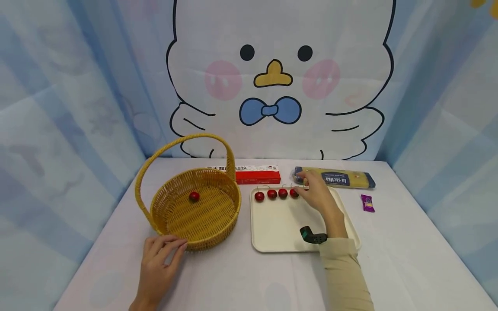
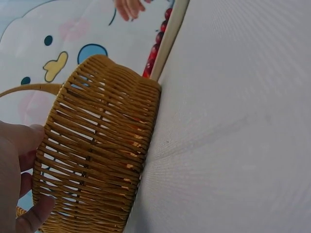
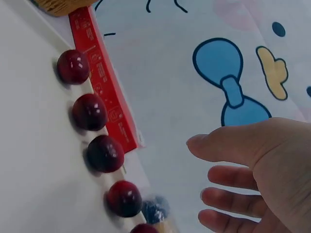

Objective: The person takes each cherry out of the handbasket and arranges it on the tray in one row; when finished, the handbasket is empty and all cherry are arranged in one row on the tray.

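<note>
A yellow-brown wicker basket [image 1: 210, 242] with a tall handle stands at left, one cherry [image 1: 194, 196] inside it. My left hand [image 1: 161, 263] grips the basket's near rim. In the left wrist view the fingers [image 2: 36, 213] lie against the woven wall. To the right, several dark red cherries [image 1: 272, 194] line the far edge of a cream tray [image 1: 280, 231]. My right hand [image 1: 317, 192] hovers over the row's right end, thumb apart from the fingers, holding nothing. The right wrist view shows a gap between that hand [image 3: 262, 165] and the nearest cherries [image 3: 124, 198].
Behind the basket and tray lies a red pasta box [image 1: 256, 176]. A yellow and blue pasta packet [image 1: 346, 178] lies behind the tray's right side, and a small purple packet [image 1: 367, 203] to the right. A patterned cloth [image 1: 272, 138] hangs behind the table.
</note>
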{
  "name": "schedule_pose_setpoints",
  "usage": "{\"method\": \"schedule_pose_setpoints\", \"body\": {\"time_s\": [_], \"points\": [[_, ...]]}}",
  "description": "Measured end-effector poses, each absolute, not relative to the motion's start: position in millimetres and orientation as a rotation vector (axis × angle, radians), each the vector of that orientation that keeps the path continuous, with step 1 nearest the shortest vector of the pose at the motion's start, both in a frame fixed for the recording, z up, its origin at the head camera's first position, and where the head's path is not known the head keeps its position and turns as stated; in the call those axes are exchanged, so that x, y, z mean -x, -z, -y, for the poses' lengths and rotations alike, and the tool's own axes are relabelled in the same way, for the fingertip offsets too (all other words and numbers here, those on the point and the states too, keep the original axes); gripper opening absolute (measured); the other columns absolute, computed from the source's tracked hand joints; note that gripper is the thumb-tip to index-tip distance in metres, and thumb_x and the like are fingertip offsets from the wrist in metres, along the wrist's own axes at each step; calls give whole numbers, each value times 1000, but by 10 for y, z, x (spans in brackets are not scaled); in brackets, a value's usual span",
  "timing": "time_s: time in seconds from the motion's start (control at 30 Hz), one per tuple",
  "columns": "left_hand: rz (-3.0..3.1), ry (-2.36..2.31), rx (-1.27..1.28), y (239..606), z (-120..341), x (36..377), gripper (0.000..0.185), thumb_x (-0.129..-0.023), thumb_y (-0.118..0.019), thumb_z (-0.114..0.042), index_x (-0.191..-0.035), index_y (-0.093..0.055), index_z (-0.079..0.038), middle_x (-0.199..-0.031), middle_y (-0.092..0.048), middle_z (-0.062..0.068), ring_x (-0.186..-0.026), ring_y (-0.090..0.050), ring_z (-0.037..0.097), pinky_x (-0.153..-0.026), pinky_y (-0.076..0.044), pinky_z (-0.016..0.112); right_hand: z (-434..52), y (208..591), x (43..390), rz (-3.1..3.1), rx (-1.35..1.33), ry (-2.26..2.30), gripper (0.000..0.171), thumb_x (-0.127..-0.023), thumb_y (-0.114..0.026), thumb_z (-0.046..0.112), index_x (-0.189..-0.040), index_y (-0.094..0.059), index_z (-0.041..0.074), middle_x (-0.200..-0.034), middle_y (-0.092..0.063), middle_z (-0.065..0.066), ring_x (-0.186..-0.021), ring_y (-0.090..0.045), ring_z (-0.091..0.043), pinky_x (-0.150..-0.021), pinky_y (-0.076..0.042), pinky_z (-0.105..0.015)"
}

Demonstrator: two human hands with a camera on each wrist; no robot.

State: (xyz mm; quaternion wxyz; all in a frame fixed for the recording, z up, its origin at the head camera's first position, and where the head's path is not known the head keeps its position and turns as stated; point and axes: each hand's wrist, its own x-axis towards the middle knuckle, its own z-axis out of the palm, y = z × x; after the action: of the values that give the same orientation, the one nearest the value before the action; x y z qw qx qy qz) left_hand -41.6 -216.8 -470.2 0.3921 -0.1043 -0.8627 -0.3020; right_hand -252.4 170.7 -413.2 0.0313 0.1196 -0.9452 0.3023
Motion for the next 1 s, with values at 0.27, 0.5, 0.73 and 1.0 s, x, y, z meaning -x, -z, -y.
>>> {"method": "schedule_pose_setpoints", "body": {"time_s": [0.27, 0.5, 0.73, 1.0], "points": [[2199, 769, 251, 4724, 2187, 420, 20, -72, -83, 4, -90, -78, -3, -92, -67, 6, -93, -49, 22, -86, -34, 27, -1255, 3891, 2422, 2852, -559, -943, 47, -96, -67, 22, -139, -55, 6, -137, -55, -16, -115, -58, -34, -95, -52, -48], [2174, 769, 281, 4740, 2197, 441, 19, -73, -83, 3, -90, -78, -3, -92, -68, 5, -93, -49, 21, -86, -35, 26, -819, 3793, 2363, 2805, -722, -981, 48, -95, -70, 23, -138, -56, 7, -140, -55, -14, -120, -58, -34, -103, -50, -46], [2168, 776, 287, 4740, 2189, 451, 19, -73, -84, 3, -90, -78, -3, -92, -68, 5, -92, -49, 21, -85, -35, 27, -459, 3754, 2312, 2794, -847, -1050, 45, -96, -69, 23, -137, -57, 11, -140, -55, -8, -116, -60, -28, -99, -53, -42], [2167, 765, 279, 4729, 2186, 441, 19, -72, -84, 3, -89, -78, -3, -92, -67, 5, -91, -50, 21, -85, -36, 26, -82, 3739, 2323, 2765, -1042, -1075, 42, -96, -68, 21, -136, -58, 10, -131, -59, -9, -108, -59, -28, -92, -54, -38]]}}
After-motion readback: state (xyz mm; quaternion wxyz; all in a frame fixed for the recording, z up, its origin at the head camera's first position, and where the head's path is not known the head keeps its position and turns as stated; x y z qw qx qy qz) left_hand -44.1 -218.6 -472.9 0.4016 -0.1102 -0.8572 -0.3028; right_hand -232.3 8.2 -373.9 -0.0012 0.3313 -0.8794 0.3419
